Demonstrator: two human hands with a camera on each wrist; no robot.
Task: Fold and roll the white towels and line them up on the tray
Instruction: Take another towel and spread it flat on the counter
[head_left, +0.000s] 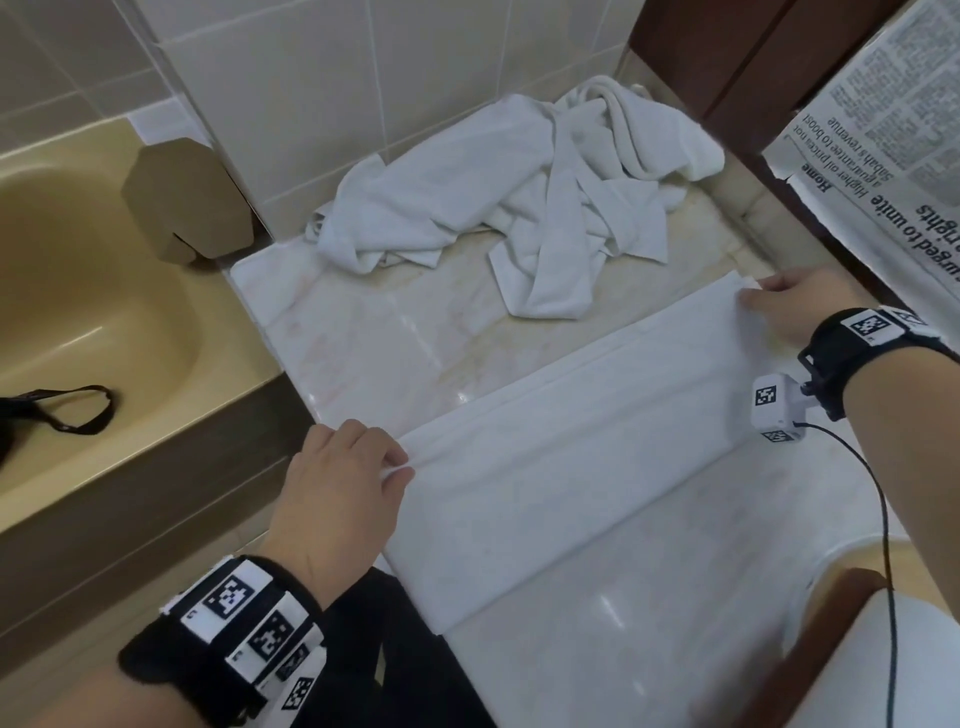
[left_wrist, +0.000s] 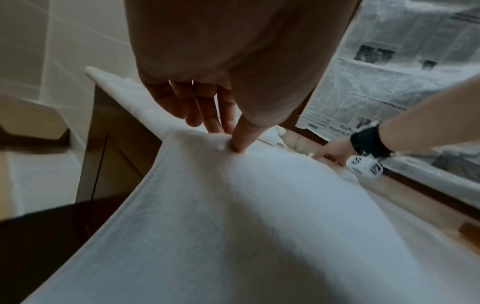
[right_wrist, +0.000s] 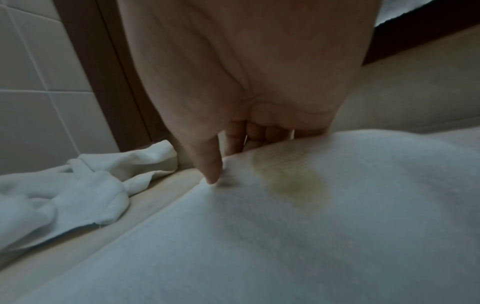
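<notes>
A white towel (head_left: 566, 441) lies folded lengthwise and stretched flat across the marble counter (head_left: 395, 338). My left hand (head_left: 343, 488) pinches its near-left corner, thumb on top of the cloth (left_wrist: 233, 185) and fingers behind the edge. My right hand (head_left: 784, 312) pinches the far-right corner the same way; in the right wrist view the thumb presses into the towel (right_wrist: 259, 236), which has a yellowish stain (right_wrist: 291, 176) there. Several crumpled white towels (head_left: 519, 192) are heaped at the back of the counter, also seen as a loose heap (right_wrist: 64, 189) to the left.
A beige bathtub (head_left: 93, 249) lies left of the counter, a black strap (head_left: 67, 410) on its rim. A brown cardboard piece (head_left: 187, 202) leans on the tiled wall. Newspaper (head_left: 883, 130) covers the upper right. A brown-edged white object (head_left: 852, 649) sits at the lower right.
</notes>
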